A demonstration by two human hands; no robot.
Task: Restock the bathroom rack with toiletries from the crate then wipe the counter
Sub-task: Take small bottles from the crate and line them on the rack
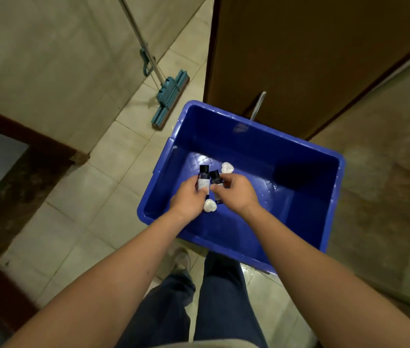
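Fingers (224,177) grip two bottles (203,182) inside blue crate (261,144); mop (171,94) stands beyond.

Teal mop (170,97) beside brown door (299,59)

Pale tiled floor (78,197), beige wall (48,59), brown door (299,59), teal mop (170,96), perhaps a dark ledge (10,172) left

Left hand (188,200): inside the crate (249,136), fingers curled round a small bottle (203,183).
Right hand (236,192): inside the crate, just beside the left, gripping a second bottle (216,179).
Forearms (123,267): bare, reaching over the crate's near rim.
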